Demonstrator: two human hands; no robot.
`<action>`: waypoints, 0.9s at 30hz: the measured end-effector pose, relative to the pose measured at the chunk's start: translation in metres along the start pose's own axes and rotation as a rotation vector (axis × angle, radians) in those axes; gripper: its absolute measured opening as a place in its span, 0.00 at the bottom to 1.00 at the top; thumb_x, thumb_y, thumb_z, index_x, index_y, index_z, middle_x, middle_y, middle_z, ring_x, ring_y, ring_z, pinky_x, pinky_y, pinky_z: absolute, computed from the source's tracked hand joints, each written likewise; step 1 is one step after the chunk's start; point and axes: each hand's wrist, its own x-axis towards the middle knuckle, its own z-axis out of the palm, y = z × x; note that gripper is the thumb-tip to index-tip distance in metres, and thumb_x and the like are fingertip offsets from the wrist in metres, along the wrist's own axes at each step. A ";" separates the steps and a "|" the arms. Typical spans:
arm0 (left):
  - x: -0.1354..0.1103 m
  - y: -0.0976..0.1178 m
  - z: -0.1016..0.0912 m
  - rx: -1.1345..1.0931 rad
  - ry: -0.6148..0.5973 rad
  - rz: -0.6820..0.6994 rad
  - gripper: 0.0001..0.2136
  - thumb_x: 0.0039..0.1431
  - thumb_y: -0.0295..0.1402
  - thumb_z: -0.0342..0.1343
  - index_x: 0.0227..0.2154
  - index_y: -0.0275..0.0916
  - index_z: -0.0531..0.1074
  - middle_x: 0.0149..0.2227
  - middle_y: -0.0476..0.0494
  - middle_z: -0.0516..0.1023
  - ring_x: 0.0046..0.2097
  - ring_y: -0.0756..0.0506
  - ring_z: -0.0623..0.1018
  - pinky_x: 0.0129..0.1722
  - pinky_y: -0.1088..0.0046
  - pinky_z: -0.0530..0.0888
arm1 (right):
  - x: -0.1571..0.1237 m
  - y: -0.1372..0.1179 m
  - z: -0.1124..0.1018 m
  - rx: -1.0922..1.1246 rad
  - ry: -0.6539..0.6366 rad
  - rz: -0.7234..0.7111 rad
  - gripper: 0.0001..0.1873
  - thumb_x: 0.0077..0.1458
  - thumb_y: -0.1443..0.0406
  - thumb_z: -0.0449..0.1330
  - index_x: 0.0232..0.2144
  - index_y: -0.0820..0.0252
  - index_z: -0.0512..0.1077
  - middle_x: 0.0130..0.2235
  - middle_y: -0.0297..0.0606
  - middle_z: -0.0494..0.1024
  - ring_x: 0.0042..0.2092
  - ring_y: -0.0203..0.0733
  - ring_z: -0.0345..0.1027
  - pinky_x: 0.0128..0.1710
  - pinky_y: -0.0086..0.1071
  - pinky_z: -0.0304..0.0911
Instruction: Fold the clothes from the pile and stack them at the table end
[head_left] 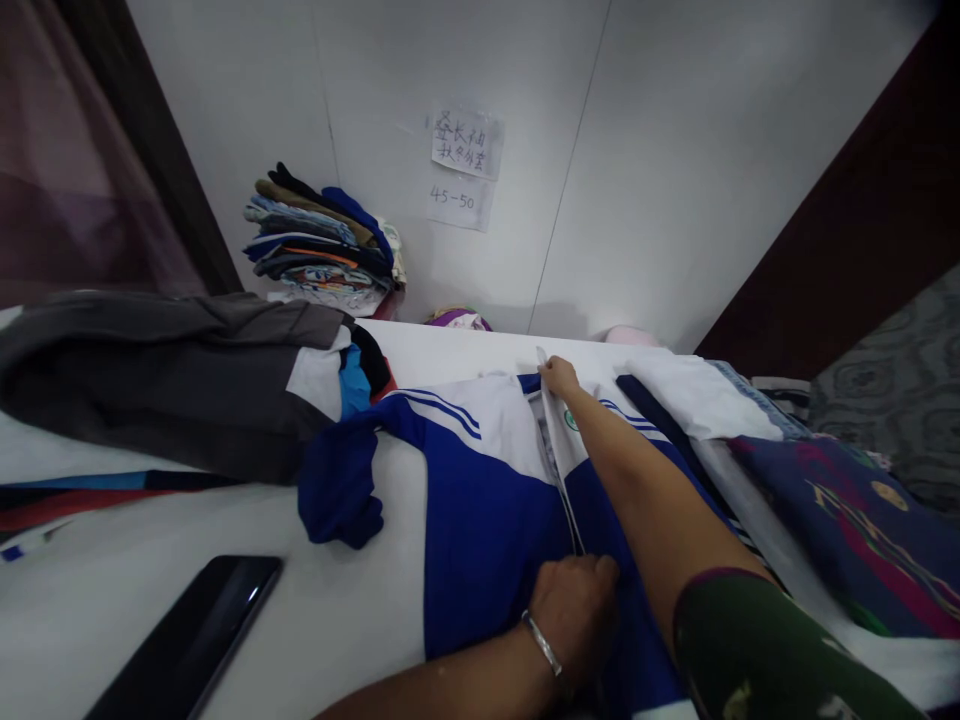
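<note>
A blue and white zip jacket point(487, 520) lies front up on the white table, its collar towards the wall. My right hand point(559, 377) pinches the jacket's front edge at the collar. Lower down, my left hand point(574, 610), with a silver bracelet on its wrist, is closed on the front opening near the zip. Between the two hands the opening runs as a narrow gap with white edges. The sleeve on the left is bent and bunched up on the table; my right forearm covers part of the jacket's right side.
A dark grey garment point(150, 390) lies at the left, with a black phone point(191, 635) in front of it. Folded clothes point(322, 240) are stacked by the wall, below handwritten paper signs point(465, 165). More garments point(840, 530) lie along the right.
</note>
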 end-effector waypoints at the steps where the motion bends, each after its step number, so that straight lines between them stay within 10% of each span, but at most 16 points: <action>1: 0.001 0.000 -0.002 0.025 -0.020 -0.005 0.12 0.55 0.30 0.44 0.41 0.41 0.69 0.38 0.38 0.78 0.40 0.35 0.78 0.33 0.58 0.72 | 0.001 -0.004 0.005 0.014 -0.002 -0.011 0.17 0.60 0.58 0.50 0.43 0.61 0.71 0.45 0.43 0.77 0.47 0.43 0.70 0.43 0.29 0.61; 11: 0.002 -0.002 -0.007 0.036 -0.101 -0.125 0.14 0.57 0.39 0.47 0.39 0.37 0.71 0.37 0.35 0.80 0.40 0.34 0.79 0.37 0.59 0.73 | -0.016 0.002 0.031 0.157 -0.112 -0.155 0.16 0.55 0.68 0.53 0.43 0.60 0.76 0.45 0.40 0.79 0.48 0.41 0.71 0.49 0.29 0.61; 18: 0.002 -0.004 -0.001 0.140 -0.016 -0.096 0.13 0.60 0.40 0.43 0.36 0.38 0.70 0.35 0.38 0.80 0.38 0.37 0.80 0.37 0.61 0.72 | -0.106 0.024 0.009 0.249 -0.133 -0.293 0.19 0.52 0.71 0.54 0.46 0.59 0.74 0.49 0.38 0.76 0.51 0.41 0.68 0.54 0.32 0.60; 23: 0.003 -0.006 -0.001 0.173 -0.016 -0.073 0.12 0.61 0.36 0.42 0.37 0.39 0.69 0.35 0.39 0.80 0.39 0.40 0.79 0.39 0.63 0.71 | -0.180 0.081 -0.028 0.208 0.058 -0.385 0.17 0.56 0.67 0.52 0.45 0.59 0.74 0.52 0.41 0.73 0.55 0.43 0.64 0.58 0.38 0.56; 27: 0.004 -0.006 -0.003 0.187 -0.006 -0.063 0.11 0.61 0.36 0.43 0.38 0.39 0.69 0.35 0.39 0.80 0.39 0.40 0.79 0.39 0.64 0.71 | -0.217 0.155 -0.058 -0.022 0.197 0.009 0.20 0.57 0.66 0.51 0.52 0.60 0.69 0.56 0.45 0.69 0.58 0.45 0.60 0.59 0.39 0.53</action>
